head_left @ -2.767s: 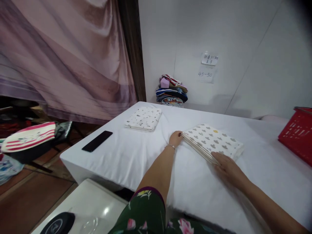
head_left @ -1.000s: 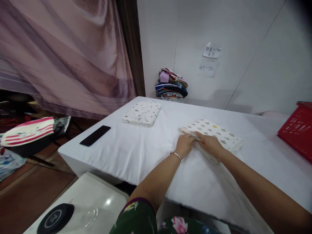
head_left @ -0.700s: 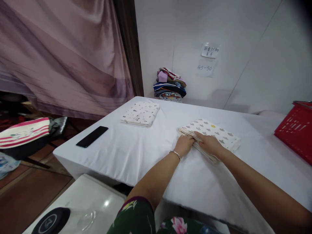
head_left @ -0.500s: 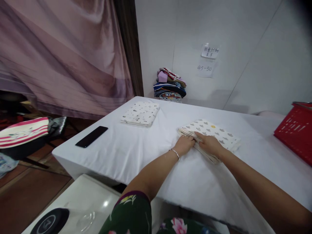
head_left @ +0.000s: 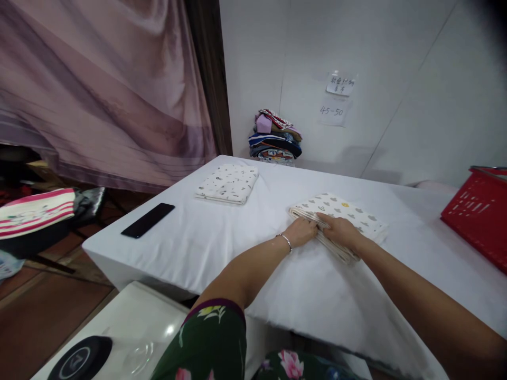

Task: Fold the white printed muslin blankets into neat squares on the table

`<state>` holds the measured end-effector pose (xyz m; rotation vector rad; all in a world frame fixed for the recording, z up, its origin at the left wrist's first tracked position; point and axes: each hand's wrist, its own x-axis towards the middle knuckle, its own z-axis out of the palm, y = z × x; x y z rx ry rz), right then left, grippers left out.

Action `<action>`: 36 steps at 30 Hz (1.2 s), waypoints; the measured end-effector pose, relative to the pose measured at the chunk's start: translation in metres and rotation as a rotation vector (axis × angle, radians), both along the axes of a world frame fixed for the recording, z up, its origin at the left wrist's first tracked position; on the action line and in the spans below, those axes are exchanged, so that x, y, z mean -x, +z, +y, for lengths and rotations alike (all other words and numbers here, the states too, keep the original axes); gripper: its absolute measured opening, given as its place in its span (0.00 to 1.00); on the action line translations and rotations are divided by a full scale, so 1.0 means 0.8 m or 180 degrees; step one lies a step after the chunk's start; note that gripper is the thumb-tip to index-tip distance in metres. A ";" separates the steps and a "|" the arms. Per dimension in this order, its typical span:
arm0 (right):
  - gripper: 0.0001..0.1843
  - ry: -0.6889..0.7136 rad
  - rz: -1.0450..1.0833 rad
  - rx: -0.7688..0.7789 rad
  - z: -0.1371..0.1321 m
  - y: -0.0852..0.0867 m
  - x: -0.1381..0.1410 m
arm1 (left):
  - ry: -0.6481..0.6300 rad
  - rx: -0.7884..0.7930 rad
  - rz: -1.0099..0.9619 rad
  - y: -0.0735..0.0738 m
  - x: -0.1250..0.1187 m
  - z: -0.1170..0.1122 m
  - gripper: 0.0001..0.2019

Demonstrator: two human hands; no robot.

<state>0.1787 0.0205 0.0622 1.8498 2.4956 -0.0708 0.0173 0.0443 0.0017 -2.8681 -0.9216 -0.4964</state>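
Here, the cloth lies folded flat on the table, its stacked edge toward the person. Both hands are at that edge, side by side near its left corner. The right hand is bent nearly closed over it and seems to pinch the layers. The left hand is half curled, fingers against the layers; whether it has hold of any I cannot tell, as its tips are hidden.

The likeliest trouble is lost alignment: if one hand tugs harder than the other, the layers could fan out, and a pinch that misses the inner ones would leave them behind. A pull toward the body might also drag the rippled cover beneath into a ridge. The bracelet could snag a thread, though that looks a small risk. The other cloth and the basket are well apart, so a knock there seems unlikely.
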 end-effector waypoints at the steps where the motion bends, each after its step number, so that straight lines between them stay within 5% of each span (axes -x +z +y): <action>1: 0.31 -0.0006 -0.0005 -0.0001 0.000 0.000 0.000 | -0.0025 -0.0053 0.0022 0.001 0.000 -0.001 0.11; 14: 0.32 -0.0067 -0.0046 0.0081 0.004 0.002 0.002 | 0.0096 -0.0618 0.0468 -0.005 -0.014 -0.001 0.10; 36: 0.31 0.0231 -0.0132 -0.0162 -0.017 -0.023 0.003 | 0.0572 -0.0133 0.0431 -0.001 0.005 -0.016 0.11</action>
